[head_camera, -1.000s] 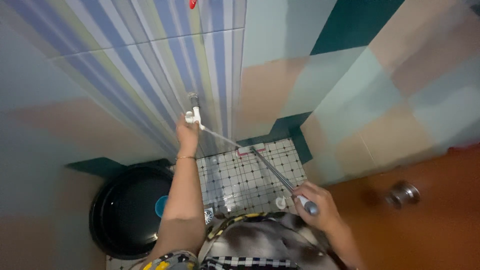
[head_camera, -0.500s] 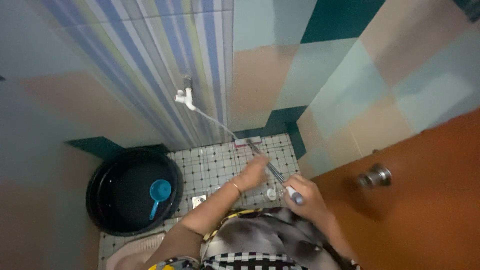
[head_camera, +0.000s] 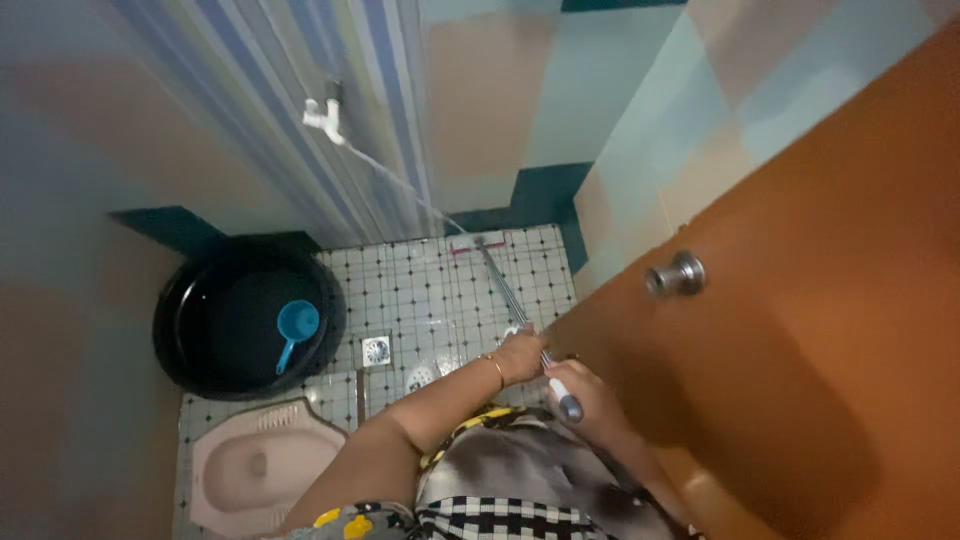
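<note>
The left hand has come down from the wall tap and now grips the mop handle just above the right hand; both sets of fingers are closed around it. The mop head rests on the wet tiled floor near the far wall. The handle looks light, stiff, perhaps slippery; holding near its grey end seems best.

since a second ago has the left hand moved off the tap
Yes. The left hand has left the white wall tap and come down to the mop handle, gripping it just above the right hand.
</note>
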